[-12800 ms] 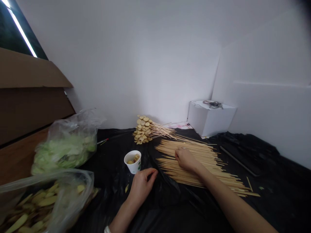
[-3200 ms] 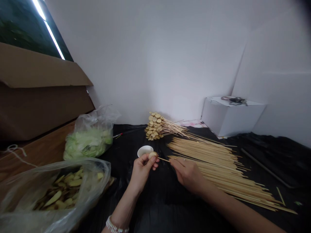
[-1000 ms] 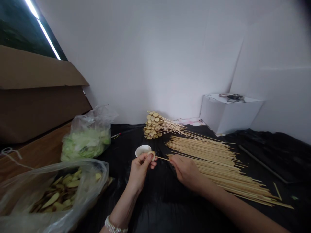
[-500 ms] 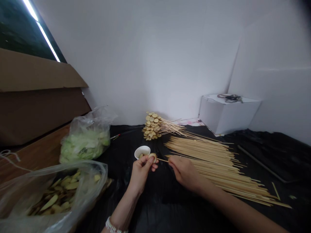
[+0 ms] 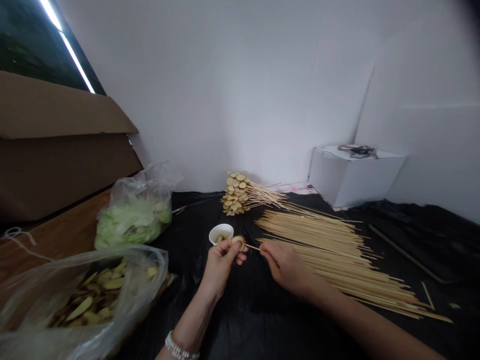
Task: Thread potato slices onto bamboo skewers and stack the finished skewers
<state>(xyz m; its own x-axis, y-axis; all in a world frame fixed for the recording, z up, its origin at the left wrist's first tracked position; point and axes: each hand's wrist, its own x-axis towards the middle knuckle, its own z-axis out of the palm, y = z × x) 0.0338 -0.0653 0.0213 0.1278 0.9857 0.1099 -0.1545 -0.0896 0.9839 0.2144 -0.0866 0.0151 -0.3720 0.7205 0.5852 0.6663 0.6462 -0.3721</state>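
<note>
Between hands [image 5: 218, 261] [image 5: 284, 264] — slim wooden skewer [image 5: 252, 247]

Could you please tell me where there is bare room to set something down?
Bare black sheet shows between the left forearm and right forearm, and in a smaller patch between the bag of greens and the cup. It is crowded right with loose sticks, left with the open bag, and behind the cup with skewered slices.

From remote I've got slice bag [image 5: 138, 295] front left, leaf bag [image 5: 144, 180] behind it, cup [image 5: 220, 229] beyond left hand [image 5: 223, 257], skewered slices [image 5: 236, 192] behind cup, sticks [image 5: 318, 237] right, box [image 5: 352, 177] behind sticks.
</note>
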